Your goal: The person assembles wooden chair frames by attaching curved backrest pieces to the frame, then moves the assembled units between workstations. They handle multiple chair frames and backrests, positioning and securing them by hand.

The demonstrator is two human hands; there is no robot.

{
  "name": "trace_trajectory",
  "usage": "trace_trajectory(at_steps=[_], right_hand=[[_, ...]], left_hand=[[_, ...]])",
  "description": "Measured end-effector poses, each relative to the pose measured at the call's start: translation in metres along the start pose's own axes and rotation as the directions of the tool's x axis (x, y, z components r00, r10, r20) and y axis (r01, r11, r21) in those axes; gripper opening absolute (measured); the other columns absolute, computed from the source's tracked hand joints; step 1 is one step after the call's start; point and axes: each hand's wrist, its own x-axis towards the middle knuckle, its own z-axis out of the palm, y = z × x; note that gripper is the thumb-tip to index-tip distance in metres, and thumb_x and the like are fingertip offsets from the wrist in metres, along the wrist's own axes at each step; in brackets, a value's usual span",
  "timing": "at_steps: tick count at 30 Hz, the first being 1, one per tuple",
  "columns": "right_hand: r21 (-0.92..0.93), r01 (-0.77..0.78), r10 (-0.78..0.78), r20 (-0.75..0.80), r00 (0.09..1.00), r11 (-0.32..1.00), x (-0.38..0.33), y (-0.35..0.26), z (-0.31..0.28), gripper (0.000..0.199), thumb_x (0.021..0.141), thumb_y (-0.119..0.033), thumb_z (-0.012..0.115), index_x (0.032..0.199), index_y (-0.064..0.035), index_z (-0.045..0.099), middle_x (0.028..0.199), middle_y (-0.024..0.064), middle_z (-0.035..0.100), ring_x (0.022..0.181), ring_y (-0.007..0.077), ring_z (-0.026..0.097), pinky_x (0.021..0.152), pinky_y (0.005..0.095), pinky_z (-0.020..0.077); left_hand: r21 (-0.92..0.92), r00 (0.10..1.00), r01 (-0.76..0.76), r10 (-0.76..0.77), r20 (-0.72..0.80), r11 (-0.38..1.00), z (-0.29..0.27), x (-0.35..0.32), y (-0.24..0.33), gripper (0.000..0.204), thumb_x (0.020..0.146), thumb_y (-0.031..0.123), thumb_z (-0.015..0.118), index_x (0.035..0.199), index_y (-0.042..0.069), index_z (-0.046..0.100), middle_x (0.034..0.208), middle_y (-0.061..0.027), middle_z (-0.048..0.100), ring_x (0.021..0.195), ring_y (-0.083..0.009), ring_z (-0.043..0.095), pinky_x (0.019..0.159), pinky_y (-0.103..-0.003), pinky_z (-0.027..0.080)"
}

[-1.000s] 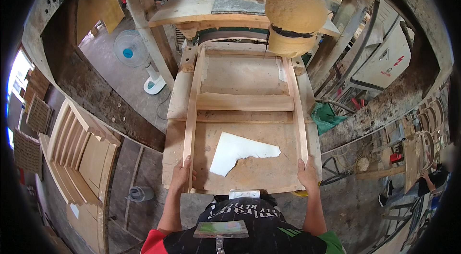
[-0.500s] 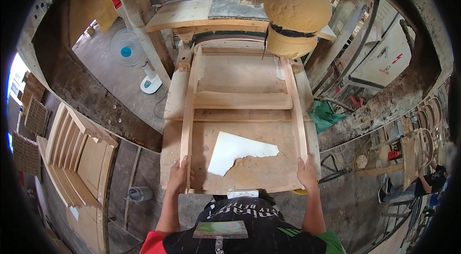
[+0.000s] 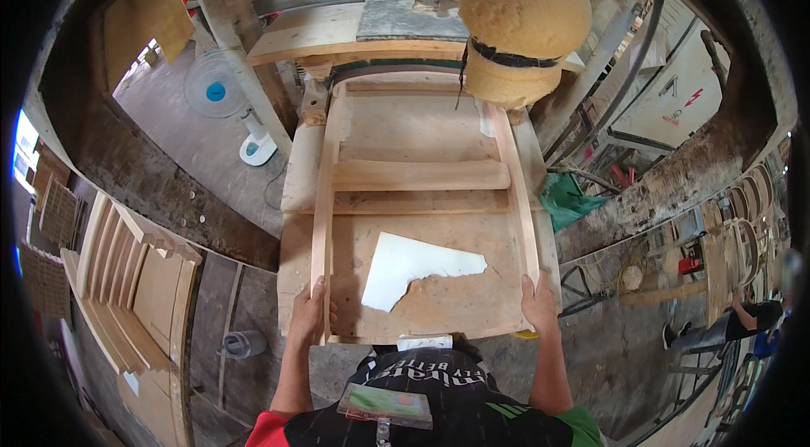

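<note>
Head view: wooden frame [image 3: 422,175] over the counter [image 3: 456,303], reaching its far edge. Left hand [image 3: 310,312] and right hand [image 3: 538,302] each curled around a rail by the near corners. Even push should keep it square. White sheet [image 3: 413,265] between rails; yellow padding [image 3: 523,25] crowds far right corner; green bag [image 3: 569,200] beside right edge.

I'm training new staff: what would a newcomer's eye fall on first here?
Likely the bulky yellow bundle by the frame's far right corner. Next, the jagged white sheet on the board, between the frame's sides. Then the left hand and right hand, holding the frame's near ends.
</note>
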Motion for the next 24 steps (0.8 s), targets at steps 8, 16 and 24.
trace_trajectory(at_steps=[8, 16, 24], right_hand=[[0.001, -0.018, 0.018, 0.003, 1.000, 1.000, 0.002, -0.003, -0.001, 0.054, 0.106, -0.039, 0.051, 0.149, -0.0074, 0.043, 0.123, 0.0356, 0.066, 0.119, 0.0552, 0.059, 0.101, 0.0589, 0.0458], [-0.055, -0.004, 0.003, -0.014, 1.000, 0.998, 0.004, 0.009, -0.001, 0.057, 0.105, -0.043, 0.051, 0.150, -0.0089, 0.041, 0.121, 0.0353, 0.066, 0.116, 0.0566, 0.061, 0.101, 0.0602, 0.0460], [0.013, -0.009, 0.009, -0.026, 1.000, 1.000, 0.008, 0.014, 0.023, 0.058, 0.106, -0.045, 0.051, 0.147, -0.0039, 0.043, 0.120, 0.0362, 0.067, 0.117, 0.0563, 0.060, 0.103, 0.0587, 0.0455]], left_hand=[[-0.008, 0.999, -0.027, 0.027, 0.024, 1.000, -0.001, -0.002, 0.002, 0.052, 0.109, 0.051, 0.052, 0.129, 0.004, 0.061, 0.076, -0.0093, 0.063, 0.057, -0.0165, 0.062, 0.052, -0.031, 0.050], [-0.050, 0.999, -0.014, 0.016, 0.046, 0.999, -0.001, 0.000, 0.002, 0.048, 0.109, 0.049, 0.053, 0.124, 0.005, 0.061, 0.074, -0.0073, 0.061, 0.056, -0.0153, 0.061, 0.050, -0.030, 0.050], [-0.082, 0.994, -0.091, 0.096, 0.056, 0.992, 0.001, 0.015, -0.025, 0.043, 0.109, 0.044, 0.053, 0.125, 0.005, 0.060, 0.074, -0.0067, 0.061, 0.058, -0.0152, 0.061, 0.052, -0.030, 0.052]])
